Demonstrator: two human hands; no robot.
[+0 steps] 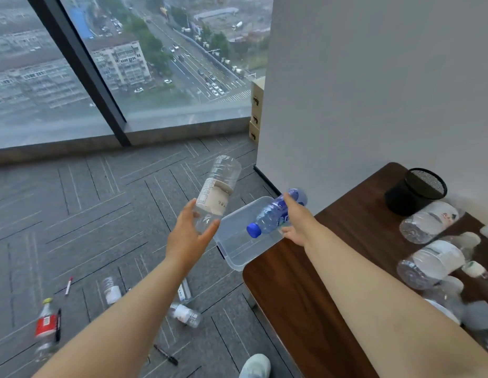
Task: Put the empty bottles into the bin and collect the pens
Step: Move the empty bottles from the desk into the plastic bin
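My left hand point(191, 236) grips a clear bottle with a white label point(219, 189), held tilted above the floor. My right hand point(294, 222) grips a blue-capped bottle with a blue label point(275, 214), cap pointing down-left over a clear plastic bin point(237, 257) on the floor beside the table corner. On the carpet lie a red-labelled bottle point(46, 326), two small clear bottles point(112, 290) point(185, 315), a red-tipped pen point(69, 285) and black pens point(58, 324) point(166, 354). Several empty bottles point(431, 266) lie on the table at right.
A dark wooden table point(319, 282) fills the right side, with a black mesh pen cup point(414, 192) near the wall. A grey wall corner stands behind the bin. A floor-to-ceiling window runs along the far side. My shoe point(255, 366) shows at the bottom.
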